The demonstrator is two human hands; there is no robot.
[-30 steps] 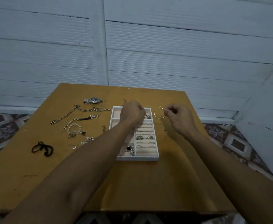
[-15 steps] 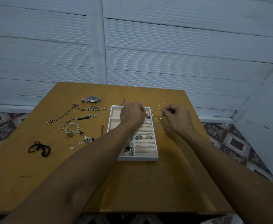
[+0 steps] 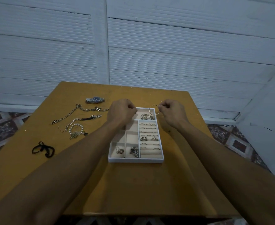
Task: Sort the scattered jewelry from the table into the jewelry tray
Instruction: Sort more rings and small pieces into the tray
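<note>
- Head view: a white jewelry tray [image 3: 136, 160] sits at the middle of a yellow-brown table [image 3: 133, 184], its long side running from 6 to 12 o'clock.
- The right hand [image 3: 172, 113] is at about 1 o'clock from the tray's centre, fingers curled in, thumb and forefinger pinching a thin gold hoop [image 3: 153, 109].
- The hoop hangs over the tray's far right corner, above the top compartment, where a small heap of hoop earrings [image 3: 147, 117] already lies.
- The left hand [image 3: 121, 112] is at about 11 o'clock from the tray's centre, over the tray's far left corner, clenched into a loose fist; whether it holds anything I cannot tell.
- The tray's right column has padded ring rolls with several rings [image 3: 148, 138] slotted in.
- At the tray's near edge, around 7 o'clock, two small compartments each hold a tangled piece; what they are is too small to tell.
- On the bare table at 9 to 10 o'clock of the tray lie the unsorted pieces: a steel wristwatch [image 3: 95, 99] farthest away, a long link chain [image 3: 78, 112] just nearer, a chain bracelet with a dark bar [image 3: 83, 120], then a pearl bracelet [image 3: 76, 129].
- A black cord [image 3: 43, 150] lies apart at about 8 o'clock, near the table's left edge.
</note>
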